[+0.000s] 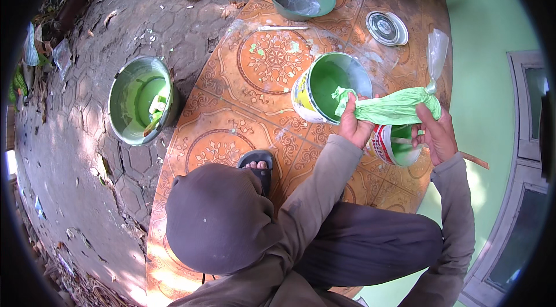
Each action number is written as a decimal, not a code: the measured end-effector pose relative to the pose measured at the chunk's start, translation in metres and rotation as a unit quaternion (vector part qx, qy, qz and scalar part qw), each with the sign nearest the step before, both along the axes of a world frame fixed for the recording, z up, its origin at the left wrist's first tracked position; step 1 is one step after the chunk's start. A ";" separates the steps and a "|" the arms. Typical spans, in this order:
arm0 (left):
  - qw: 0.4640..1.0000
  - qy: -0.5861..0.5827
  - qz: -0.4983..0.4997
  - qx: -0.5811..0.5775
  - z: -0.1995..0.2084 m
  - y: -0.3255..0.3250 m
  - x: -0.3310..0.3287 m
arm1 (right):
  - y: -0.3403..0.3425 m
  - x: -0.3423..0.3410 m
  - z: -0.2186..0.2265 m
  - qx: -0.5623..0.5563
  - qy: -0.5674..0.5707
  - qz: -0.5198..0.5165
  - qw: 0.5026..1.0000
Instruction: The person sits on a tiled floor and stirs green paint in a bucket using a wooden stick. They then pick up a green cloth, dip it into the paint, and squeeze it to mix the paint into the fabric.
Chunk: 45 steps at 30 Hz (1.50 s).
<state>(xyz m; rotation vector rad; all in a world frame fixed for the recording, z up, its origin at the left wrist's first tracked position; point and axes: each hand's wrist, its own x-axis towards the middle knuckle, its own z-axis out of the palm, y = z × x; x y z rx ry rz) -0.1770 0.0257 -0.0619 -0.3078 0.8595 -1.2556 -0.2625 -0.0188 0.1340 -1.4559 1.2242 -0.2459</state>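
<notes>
A long, crumpled light-green plastic bag (394, 107) stretches between my two hands, its clear end (438, 52) sticking up beyond a twist or knot. My left hand (354, 124) is closed around the bag's left end, at the rim of a white bucket (301, 97) coated green inside. At the other end, the fingers of my right hand (438, 135) are curled against the bag just below the twist. Under the bag, between my hands, stands a smaller red-and-white tub (379, 144) with green paint inside, partly covered.
On the grey paving to the left sits a basin (114, 101) holding green paint and a tool. A green basin (298, 16) with clear plastic, a round lid (387, 28) and a thin white stick (282, 28) lie farther off. A green wall (486, 23) rises at right.
</notes>
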 end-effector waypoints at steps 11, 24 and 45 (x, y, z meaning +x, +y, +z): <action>0.988 0.142 0.006 -0.066 -0.021 -0.017 -0.008 | 0.024 0.029 0.008 -0.120 -0.012 -0.031 0.992; 0.967 -0.012 0.138 -0.214 0.020 0.007 -0.002 | -0.039 0.003 0.011 -0.030 -0.079 -0.112 0.990; 0.992 -0.021 0.094 -0.085 -0.018 -0.019 -0.020 | -0.026 0.039 0.011 -0.070 -0.049 -0.039 0.996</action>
